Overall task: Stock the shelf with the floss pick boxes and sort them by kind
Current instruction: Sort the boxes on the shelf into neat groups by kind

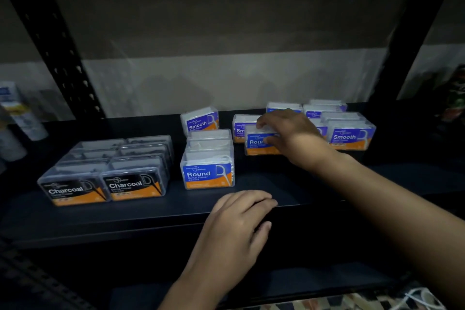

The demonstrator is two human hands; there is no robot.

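**Right hand on a Round box, mid-shelf; left hand parked on the shelf edge**

- Dark shelf (289, 184) runs across the middle of the frame, black perforated upright (57, 40) at upper left, second upright (412, 33) at upper right, grey wall behind.
- Charcoal boxes (105, 171), left of centre: biggest group, two columns side by side running front to back, touching. Clear plastic cases, black label with white "Charcoal" text, orange band along the bottom.
- Smooth boxes (351, 134), right of centre toward the back: loose cluster, clear cases, white picks inside, blue label over orange band. Exact count unclear, the hand covers some. One more Smooth box (200, 121) stands apart, centre back, turned at an angle.
- Round row (208, 158), centre: boxes lined up front to back, same blue/orange label, front one reads "Round".
- Right hand (286, 131) reaches in from lower right and grips a single Round box (259, 143) just in front of the Smooth cluster: fingers curled over its top, thumb on the label face. Box sits on the shelf, upright.
- Left hand (241, 219), lower centre: fingers loosely curled, resting on the shelf's front edge, holding nothing.
- Far left edge: blurred white items (15, 118), can't tell what they are.
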